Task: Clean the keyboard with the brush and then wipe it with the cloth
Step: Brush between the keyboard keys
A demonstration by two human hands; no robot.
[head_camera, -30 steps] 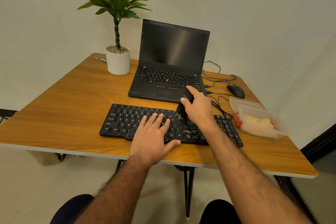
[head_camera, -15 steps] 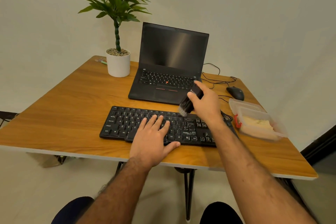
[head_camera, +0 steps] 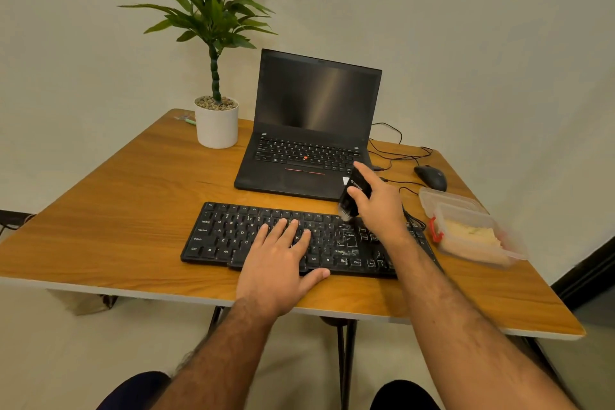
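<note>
A black keyboard [head_camera: 233,236] lies across the front of the wooden table [head_camera: 116,210], with pale dust on its right-hand keys. My left hand [head_camera: 279,263] rests flat on its middle keys, fingers straight and spread. My right hand [head_camera: 379,206] grips a small black brush [head_camera: 352,196], index finger stretched along its top. The pale bristles point down at the keyboard's upper edge, right of centre. A clear plastic box [head_camera: 472,230] at the right holds a yellowish cloth [head_camera: 469,233].
An open black laptop [head_camera: 312,130] stands just behind the keyboard, close to the brush. A potted plant [head_camera: 216,123] sits at the back left. A black mouse [head_camera: 431,176] and loose cables [head_camera: 396,153] lie at the back right.
My right hand has lifted the brush off the keys and carried it up and to the right, toward the keyboard's far edge. My left hand has stayed in place on the keyboard.
</note>
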